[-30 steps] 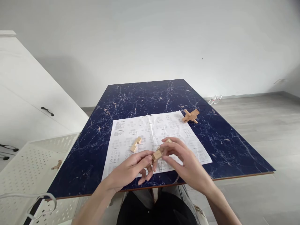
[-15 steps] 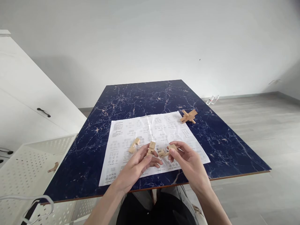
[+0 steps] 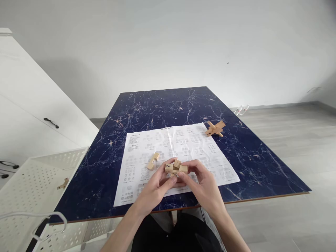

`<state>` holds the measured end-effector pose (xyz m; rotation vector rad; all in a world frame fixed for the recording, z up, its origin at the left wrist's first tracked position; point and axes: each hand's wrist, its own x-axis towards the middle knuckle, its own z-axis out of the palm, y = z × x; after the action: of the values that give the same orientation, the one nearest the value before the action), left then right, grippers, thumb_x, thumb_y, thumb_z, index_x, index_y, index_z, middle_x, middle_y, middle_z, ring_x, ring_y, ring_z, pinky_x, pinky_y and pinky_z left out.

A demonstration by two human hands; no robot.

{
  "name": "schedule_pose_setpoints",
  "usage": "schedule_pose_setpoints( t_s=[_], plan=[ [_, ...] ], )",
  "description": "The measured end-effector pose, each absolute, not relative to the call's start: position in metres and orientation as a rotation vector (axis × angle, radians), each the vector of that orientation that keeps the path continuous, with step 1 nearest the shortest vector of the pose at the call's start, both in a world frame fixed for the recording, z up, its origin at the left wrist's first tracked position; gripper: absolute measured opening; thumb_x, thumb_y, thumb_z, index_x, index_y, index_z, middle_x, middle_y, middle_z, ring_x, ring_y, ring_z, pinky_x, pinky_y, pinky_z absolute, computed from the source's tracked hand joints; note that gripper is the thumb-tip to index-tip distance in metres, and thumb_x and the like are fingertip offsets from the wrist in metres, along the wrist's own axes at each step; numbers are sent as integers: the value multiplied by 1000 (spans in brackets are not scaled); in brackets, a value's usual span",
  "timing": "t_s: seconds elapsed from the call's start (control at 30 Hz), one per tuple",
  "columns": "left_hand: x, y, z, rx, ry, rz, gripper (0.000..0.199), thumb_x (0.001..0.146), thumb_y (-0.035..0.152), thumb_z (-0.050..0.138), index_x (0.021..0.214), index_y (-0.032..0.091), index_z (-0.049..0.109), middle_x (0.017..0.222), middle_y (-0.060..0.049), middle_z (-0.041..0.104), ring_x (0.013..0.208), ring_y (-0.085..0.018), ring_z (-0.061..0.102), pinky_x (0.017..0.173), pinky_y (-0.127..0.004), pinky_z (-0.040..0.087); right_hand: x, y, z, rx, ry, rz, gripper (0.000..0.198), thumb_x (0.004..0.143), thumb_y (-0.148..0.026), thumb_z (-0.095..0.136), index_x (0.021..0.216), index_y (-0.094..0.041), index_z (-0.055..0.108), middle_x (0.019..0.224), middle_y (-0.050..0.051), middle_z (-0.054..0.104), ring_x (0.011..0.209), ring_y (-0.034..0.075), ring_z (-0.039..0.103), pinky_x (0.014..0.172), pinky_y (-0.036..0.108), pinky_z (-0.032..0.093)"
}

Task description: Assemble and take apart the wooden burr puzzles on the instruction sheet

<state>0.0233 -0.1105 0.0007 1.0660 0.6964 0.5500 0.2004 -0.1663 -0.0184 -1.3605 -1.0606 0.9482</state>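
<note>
Two notched wooden puzzle pieces [image 3: 169, 168] are pressed together between my hands, low over the printed sheet. My left hand [image 3: 158, 182] is closed round their left side, its thumb on the near edge. On the right side my right hand [image 3: 201, 180] pinches them between thumb and fingers. A "3" is marked on the left end of the near piece; fingers hide part of how the two fit. Left of my left hand, another notched wooden piece [image 3: 153, 161] lies loose on the instruction sheet [image 3: 136, 154].
An assembled wooden cross-shaped puzzle [image 3: 215, 129] rests at the sheet's far right corner on the dark blue marbled table [image 3: 162, 108]. Another wooden piece [image 3: 63, 184] lies on the white perforated surface [image 3: 34, 182] at the left, near a white cable [image 3: 60, 214].
My right hand has moved left, bringing its piece marked "3" against the piece in my left hand. Both hands now grip the joined pieces. The camera view has shifted slightly.
</note>
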Motion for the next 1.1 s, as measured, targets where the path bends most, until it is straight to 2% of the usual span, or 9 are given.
schedule_pose_setpoints(
  t_s=[0.17,0.33,0.5,0.63,0.77,0.97,1.1],
  plan=[
    [21,-110,-3,1035,674,556,58,104,38,69,157,33,46,146,-8,65,139,-33,61,118,-54,50,195,-166,-23,-1365,-1086,875,21,97,-40,74,111,-25,71,103,5,72,98,25,64,91,41,51],
    [22,-111,-1,1060,671,583,54,104,39,68,154,37,49,152,-6,60,143,-32,56,120,-52,47,189,-167,-23,-1388,-1064,810,20,97,-41,73,110,-25,72,102,5,71,98,25,62,92,41,49],
    [23,-114,5,1086,630,592,49,103,38,69,149,36,51,159,-6,53,144,-33,55,116,-50,50,186,-165,-22,-1404,-1001,837,22,96,-43,74,109,-25,73,102,5,73,96,25,63,90,41,51],
    [24,-114,8,1101,646,600,49,103,42,69,148,35,50,154,-7,58,139,-32,59,114,-47,52,187,-164,-22,-1384,-989,871,25,95,-44,76,109,-24,72,105,6,74,96,25,65,90,41,53],
    [26,-113,10,1100,721,637,48,107,56,58,147,30,52,148,-10,64,132,-29,63,109,-44,53,187,-165,-19,-1340,-1014,859,22,97,-42,74,109,-24,71,112,8,75,97,24,66,91,40,55],
    [32,-112,10,1168,771,736,37,107,57,56,127,26,62,149,-11,66,125,-27,66,104,-42,54,185,-164,-15,-1299,-1025,941,25,98,-46,73,103,-22,71,94,5,74,88,23,67,81,37,57],
    [33,-113,9,1125,760,749,38,103,58,62,123,25,63,145,-12,69,113,-25,71,94,-40,58,184,-164,-12,-1302,-1002,974,27,97,-49,74,99,-22,70,88,4,73,83,22,66,77,36,56]
  ],
)
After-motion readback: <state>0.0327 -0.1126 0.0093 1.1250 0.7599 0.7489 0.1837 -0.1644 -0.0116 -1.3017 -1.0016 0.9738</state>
